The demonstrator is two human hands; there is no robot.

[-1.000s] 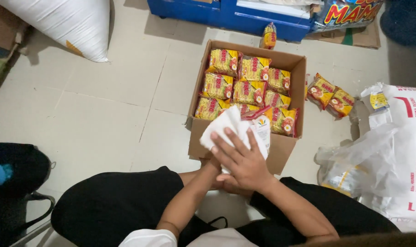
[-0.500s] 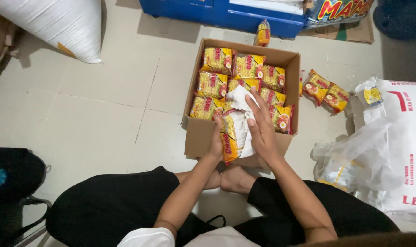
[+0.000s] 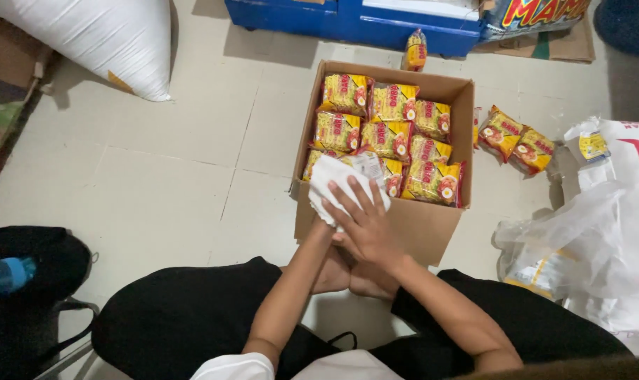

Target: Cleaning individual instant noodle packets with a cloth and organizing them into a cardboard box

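Since half a second ago, both hands have drawn back to the cardboard box's [image 3: 404,218] near edge. Left hand [image 3: 326,214] is mostly hidden under the white packet [image 3: 337,179], its grip unclear; right hand [image 3: 365,222] lies flat on top, fingers spread. Light, crinkly, slippery, brittle inside, it looks best gripped by its edges.

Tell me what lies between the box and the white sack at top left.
In the head view, only bare tiled floor lies between the box and the white sack; nothing stands on that stretch.
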